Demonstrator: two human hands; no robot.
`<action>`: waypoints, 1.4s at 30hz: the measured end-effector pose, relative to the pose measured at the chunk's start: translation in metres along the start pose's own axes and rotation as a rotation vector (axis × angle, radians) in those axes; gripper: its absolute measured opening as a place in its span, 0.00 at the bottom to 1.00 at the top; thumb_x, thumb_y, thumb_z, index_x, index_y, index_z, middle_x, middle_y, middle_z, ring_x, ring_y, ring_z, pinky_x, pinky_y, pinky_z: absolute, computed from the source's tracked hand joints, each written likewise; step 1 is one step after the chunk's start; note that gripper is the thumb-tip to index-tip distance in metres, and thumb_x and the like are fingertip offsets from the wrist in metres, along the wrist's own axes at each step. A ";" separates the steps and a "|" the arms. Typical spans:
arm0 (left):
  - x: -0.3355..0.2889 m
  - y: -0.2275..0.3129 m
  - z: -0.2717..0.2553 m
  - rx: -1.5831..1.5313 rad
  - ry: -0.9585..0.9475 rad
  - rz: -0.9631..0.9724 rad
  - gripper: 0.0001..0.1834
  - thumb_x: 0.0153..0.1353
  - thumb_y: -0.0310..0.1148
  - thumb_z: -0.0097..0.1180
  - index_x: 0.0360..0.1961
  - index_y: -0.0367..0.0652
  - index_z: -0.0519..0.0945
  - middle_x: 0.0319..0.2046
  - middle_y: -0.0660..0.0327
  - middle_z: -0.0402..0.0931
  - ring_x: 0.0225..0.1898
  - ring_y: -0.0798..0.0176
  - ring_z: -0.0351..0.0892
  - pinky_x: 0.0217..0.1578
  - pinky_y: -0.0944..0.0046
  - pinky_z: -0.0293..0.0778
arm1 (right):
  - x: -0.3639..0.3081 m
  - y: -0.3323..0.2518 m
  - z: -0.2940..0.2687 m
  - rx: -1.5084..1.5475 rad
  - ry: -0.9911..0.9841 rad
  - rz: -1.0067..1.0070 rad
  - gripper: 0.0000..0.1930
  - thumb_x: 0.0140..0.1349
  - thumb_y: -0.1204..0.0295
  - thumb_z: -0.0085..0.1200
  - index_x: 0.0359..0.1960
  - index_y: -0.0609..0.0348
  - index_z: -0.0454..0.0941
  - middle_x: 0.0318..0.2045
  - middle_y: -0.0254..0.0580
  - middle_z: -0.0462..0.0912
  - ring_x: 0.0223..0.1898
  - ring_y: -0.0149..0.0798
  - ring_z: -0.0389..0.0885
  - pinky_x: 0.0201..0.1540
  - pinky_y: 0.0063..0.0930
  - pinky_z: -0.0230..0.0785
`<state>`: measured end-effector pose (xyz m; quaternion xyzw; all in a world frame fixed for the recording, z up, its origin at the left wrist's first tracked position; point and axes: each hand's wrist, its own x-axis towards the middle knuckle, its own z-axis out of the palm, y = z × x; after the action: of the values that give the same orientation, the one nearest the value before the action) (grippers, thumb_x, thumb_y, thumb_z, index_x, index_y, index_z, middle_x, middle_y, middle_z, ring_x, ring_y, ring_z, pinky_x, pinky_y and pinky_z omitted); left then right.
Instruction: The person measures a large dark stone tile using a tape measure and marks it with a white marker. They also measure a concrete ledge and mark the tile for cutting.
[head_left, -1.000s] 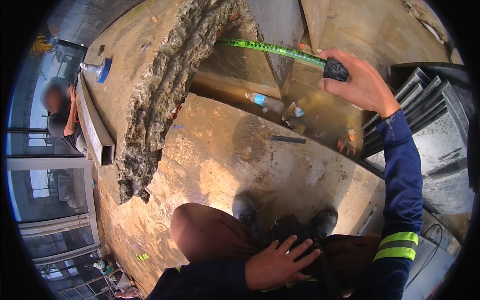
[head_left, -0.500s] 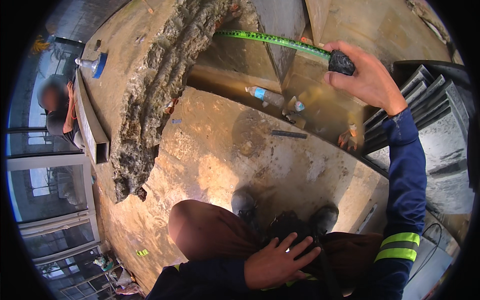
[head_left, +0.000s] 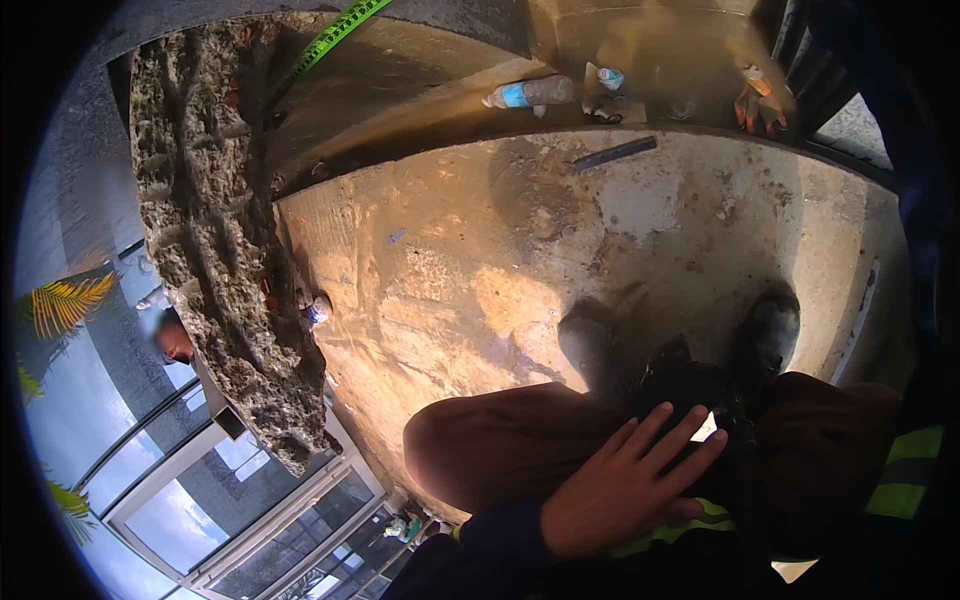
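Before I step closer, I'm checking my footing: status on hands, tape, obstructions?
Left hand open, nothing seen in it; right hand out of view. Green tape blade extended, cropped at frame top. Dark strip on floor.

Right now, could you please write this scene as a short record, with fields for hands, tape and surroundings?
Left hand: fingers spread, over the lap; no object seen in it
Right hand: out of view; only part of the right sleeve shows
Green tape strip: runs from the top edge toward the broken concrete; contact unclear
Plastic bottle: on its side in the brown recess
Dark bar: on the floor, near its far edge
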<state>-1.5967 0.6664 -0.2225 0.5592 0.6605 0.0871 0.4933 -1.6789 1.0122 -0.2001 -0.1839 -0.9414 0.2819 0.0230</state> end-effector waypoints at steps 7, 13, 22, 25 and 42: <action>0.032 -0.025 -0.004 -0.070 0.009 -0.036 0.45 0.68 0.53 0.63 0.80 0.48 0.61 0.79 0.47 0.58 0.75 0.36 0.65 0.71 0.42 0.67 | 0.014 0.021 0.036 0.119 0.242 -0.243 0.26 0.57 0.59 0.62 0.56 0.59 0.80 0.29 0.43 0.84 0.32 0.44 0.83 0.35 0.39 0.73; 0.045 -0.041 -0.011 -0.139 -0.104 -0.178 0.41 0.68 0.49 0.64 0.76 0.43 0.66 0.75 0.46 0.65 0.72 0.38 0.69 0.71 0.44 0.68 | 0.031 0.045 0.037 0.235 0.275 -0.276 0.26 0.55 0.61 0.65 0.56 0.57 0.81 0.32 0.42 0.83 0.35 0.45 0.84 0.37 0.40 0.74; 0.063 -0.050 -0.019 -0.152 -0.060 -0.208 0.36 0.72 0.44 0.61 0.76 0.39 0.67 0.71 0.44 0.71 0.70 0.41 0.73 0.68 0.48 0.71 | 0.038 0.065 0.039 0.152 0.377 -0.344 0.26 0.53 0.65 0.70 0.55 0.53 0.81 0.36 0.40 0.82 0.39 0.47 0.85 0.39 0.40 0.76; 0.067 -0.049 -0.020 -0.109 -0.078 -0.151 0.38 0.73 0.46 0.58 0.78 0.42 0.64 0.73 0.45 0.68 0.70 0.40 0.71 0.67 0.46 0.71 | 0.041 0.070 0.035 0.088 0.374 -0.323 0.27 0.51 0.66 0.71 0.55 0.52 0.81 0.37 0.40 0.81 0.39 0.47 0.84 0.39 0.42 0.75; 0.002 -0.030 -0.043 0.035 0.262 -0.098 0.32 0.72 0.46 0.61 0.72 0.41 0.72 0.67 0.48 0.75 0.65 0.45 0.77 0.63 0.49 0.74 | 0.023 0.027 0.025 0.009 0.303 -0.261 0.28 0.54 0.56 0.68 0.57 0.50 0.83 0.41 0.47 0.83 0.43 0.56 0.84 0.46 0.49 0.77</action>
<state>-1.6487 0.6758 -0.2220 0.5188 0.7471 0.1238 0.3966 -1.6952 1.0287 -0.2368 -0.1004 -0.9417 0.2497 0.2017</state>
